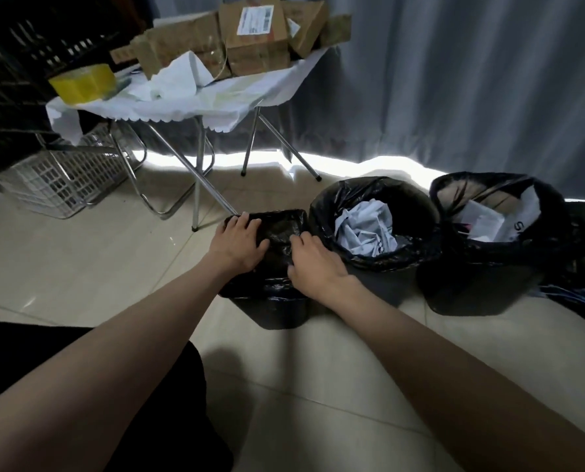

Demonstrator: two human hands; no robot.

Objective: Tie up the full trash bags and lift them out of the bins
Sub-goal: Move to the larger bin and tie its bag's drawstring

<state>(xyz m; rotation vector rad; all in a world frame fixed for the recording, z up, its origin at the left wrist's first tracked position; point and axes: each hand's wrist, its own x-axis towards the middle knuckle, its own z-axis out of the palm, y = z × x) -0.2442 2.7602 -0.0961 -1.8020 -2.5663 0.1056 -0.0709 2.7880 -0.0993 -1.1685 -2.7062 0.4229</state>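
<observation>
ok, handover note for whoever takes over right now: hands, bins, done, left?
Left hand: lies on the far-left rim of the small bin's bag; grip unclear.
Right hand: at that bag's near-right edge, fingers hidden.
Middle bin and right bin: bags open, paper inside.
Done: nothing tied or lifted.
Left: tie and lift out all three bags.

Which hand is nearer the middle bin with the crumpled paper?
Right. The right hand is on the small bin's bag, on the side next to the middle bin. The left hand is at its far-left edge.
</observation>
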